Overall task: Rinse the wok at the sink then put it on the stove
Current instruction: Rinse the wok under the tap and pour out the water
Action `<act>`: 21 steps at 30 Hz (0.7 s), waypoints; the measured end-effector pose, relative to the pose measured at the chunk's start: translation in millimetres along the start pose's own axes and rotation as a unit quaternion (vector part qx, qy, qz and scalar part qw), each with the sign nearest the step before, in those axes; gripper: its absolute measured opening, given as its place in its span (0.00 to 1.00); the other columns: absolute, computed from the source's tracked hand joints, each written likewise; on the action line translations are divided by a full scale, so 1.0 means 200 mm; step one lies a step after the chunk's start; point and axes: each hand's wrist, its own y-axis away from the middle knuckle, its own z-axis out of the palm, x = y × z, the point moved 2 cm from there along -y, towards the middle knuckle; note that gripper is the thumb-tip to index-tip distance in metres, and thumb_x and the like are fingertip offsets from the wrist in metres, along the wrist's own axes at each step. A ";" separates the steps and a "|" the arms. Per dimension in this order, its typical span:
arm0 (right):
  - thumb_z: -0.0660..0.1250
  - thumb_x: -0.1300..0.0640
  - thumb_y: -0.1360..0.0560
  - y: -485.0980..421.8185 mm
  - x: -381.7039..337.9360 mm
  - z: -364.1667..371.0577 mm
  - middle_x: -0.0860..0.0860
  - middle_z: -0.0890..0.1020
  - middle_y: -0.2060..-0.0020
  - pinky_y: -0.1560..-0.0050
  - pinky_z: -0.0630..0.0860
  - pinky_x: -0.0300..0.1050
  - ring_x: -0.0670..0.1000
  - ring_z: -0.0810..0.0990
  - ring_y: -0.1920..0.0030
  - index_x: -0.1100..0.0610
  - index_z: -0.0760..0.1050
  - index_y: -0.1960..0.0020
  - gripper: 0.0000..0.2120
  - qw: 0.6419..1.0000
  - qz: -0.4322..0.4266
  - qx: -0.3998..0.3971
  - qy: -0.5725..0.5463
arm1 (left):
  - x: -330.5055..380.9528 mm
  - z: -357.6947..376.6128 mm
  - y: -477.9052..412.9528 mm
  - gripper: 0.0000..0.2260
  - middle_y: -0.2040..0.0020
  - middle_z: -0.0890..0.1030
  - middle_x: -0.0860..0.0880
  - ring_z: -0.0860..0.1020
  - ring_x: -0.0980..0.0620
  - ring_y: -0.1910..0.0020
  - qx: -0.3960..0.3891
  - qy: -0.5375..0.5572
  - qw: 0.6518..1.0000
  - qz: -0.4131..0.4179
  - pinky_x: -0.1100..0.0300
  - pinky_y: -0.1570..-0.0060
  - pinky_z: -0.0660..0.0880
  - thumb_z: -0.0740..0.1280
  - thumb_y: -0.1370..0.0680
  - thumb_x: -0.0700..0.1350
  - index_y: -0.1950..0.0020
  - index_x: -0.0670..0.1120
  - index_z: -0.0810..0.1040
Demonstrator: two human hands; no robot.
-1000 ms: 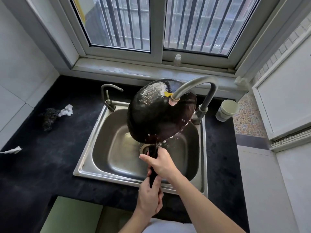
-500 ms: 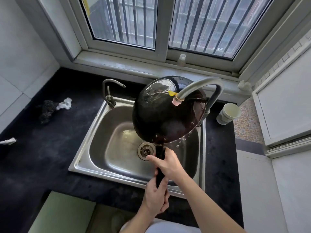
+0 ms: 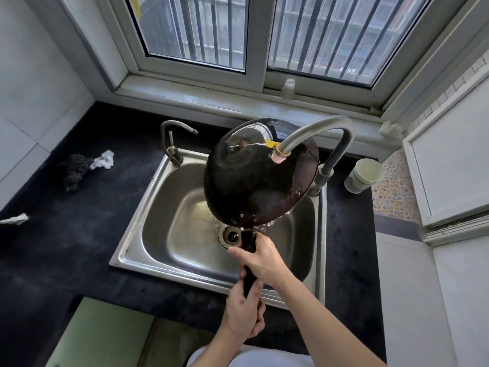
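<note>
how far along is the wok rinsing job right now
Rinsing looks mostly done: the wok is wet and held steeply tilted over the sink, drops falling off its lower rim. In hand: the right hand and left hand both grip the handle, draining it. Left: carrying it to the stove, which is not in view.

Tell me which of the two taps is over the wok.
The large gooseneck tap at the sink's right rear corner; its pink-tipped spout reaches over the wok. The small tap at left stands clear.
</note>
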 end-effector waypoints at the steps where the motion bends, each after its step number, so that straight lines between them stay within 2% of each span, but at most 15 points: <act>1: 0.73 0.55 0.24 0.00 0.00 0.02 0.53 0.79 0.73 0.69 0.80 0.45 0.49 0.79 0.76 0.66 0.71 0.52 0.16 1.000 0.001 -0.004 0.004 | 0.00 -0.01 0.01 0.13 0.75 0.69 0.47 0.63 0.52 0.84 0.006 0.001 1.000 -0.005 0.64 0.84 0.61 0.61 0.22 0.53 0.51 0.43 0.73; 6: 0.73 0.53 0.25 -0.02 -0.01 0.14 0.51 0.79 0.76 0.66 0.79 0.46 0.52 0.79 0.75 0.55 0.70 0.57 0.12 0.999 -0.012 -0.035 0.009 | 0.01 -0.11 0.08 0.20 0.75 0.67 0.45 0.64 0.51 0.85 0.040 -0.001 0.999 -0.014 0.64 0.82 0.58 0.63 0.27 0.60 0.54 0.42 0.72; 7: 0.73 0.54 0.25 -0.01 -0.01 0.17 0.51 0.79 0.76 0.66 0.79 0.46 0.52 0.80 0.75 0.54 0.70 0.58 0.11 0.999 -0.016 -0.041 0.008 | 0.00 -0.13 0.09 0.22 0.75 0.67 0.45 0.64 0.50 0.85 0.046 -0.004 0.999 -0.017 0.65 0.82 0.58 0.63 0.27 0.60 0.52 0.40 0.72; 10: 0.71 0.54 0.24 0.02 -0.04 0.25 0.54 0.80 0.75 0.65 0.78 0.45 0.53 0.80 0.74 0.55 0.70 0.59 0.11 0.998 -0.027 -0.051 0.010 | -0.04 -0.20 0.13 0.26 0.75 0.67 0.45 0.64 0.50 0.85 0.062 -0.012 0.998 -0.029 0.65 0.82 0.58 0.62 0.21 0.55 0.39 0.32 0.68; 11: 0.71 0.54 0.24 0.03 -0.04 0.27 0.55 0.80 0.74 0.65 0.79 0.46 0.53 0.80 0.73 0.55 0.70 0.58 0.11 0.998 -0.032 -0.052 0.014 | -0.05 -0.22 0.14 0.27 0.75 0.67 0.45 0.64 0.51 0.85 0.063 -0.016 0.998 -0.028 0.66 0.82 0.58 0.61 0.21 0.55 0.38 0.31 0.66; 13: 0.71 0.53 0.24 0.05 -0.05 0.32 0.56 0.80 0.73 0.64 0.79 0.45 0.53 0.81 0.73 0.56 0.70 0.58 0.11 0.998 -0.034 -0.054 0.018 | -0.04 -0.26 0.19 0.24 0.76 0.68 0.45 0.63 0.51 0.85 0.060 -0.017 0.998 -0.023 0.66 0.83 0.58 0.62 0.24 0.57 0.45 0.35 0.71; 15: 0.72 0.52 0.24 0.07 -0.05 0.37 0.55 0.80 0.73 0.64 0.79 0.47 0.53 0.81 0.73 0.56 0.71 0.57 0.12 0.998 -0.027 -0.049 0.013 | -0.03 -0.30 0.24 0.21 0.77 0.68 0.46 0.63 0.51 0.86 0.057 -0.017 0.998 -0.025 0.66 0.83 0.58 0.62 0.25 0.57 0.52 0.37 0.70; 19: 0.72 0.46 0.27 0.13 -0.02 0.47 0.51 0.80 0.71 0.58 0.82 0.58 0.52 0.81 0.69 0.53 0.72 0.57 0.13 1.000 -0.012 -0.026 0.012 | -0.09 -0.41 0.29 0.17 0.78 0.69 0.47 0.64 0.51 0.84 0.074 -0.062 0.995 -0.028 0.64 0.83 0.62 0.62 0.20 0.52 0.45 0.37 0.72; 21: 0.71 0.47 0.26 0.17 -0.01 0.53 0.51 0.80 0.70 0.58 0.82 0.58 0.52 0.81 0.69 0.53 0.72 0.56 0.11 0.999 -0.007 -0.026 -0.018 | -0.12 -0.46 0.32 0.15 0.77 0.70 0.46 0.66 0.51 0.83 0.081 -0.085 0.993 -0.016 0.61 0.81 0.63 0.63 0.21 0.53 0.45 0.41 0.75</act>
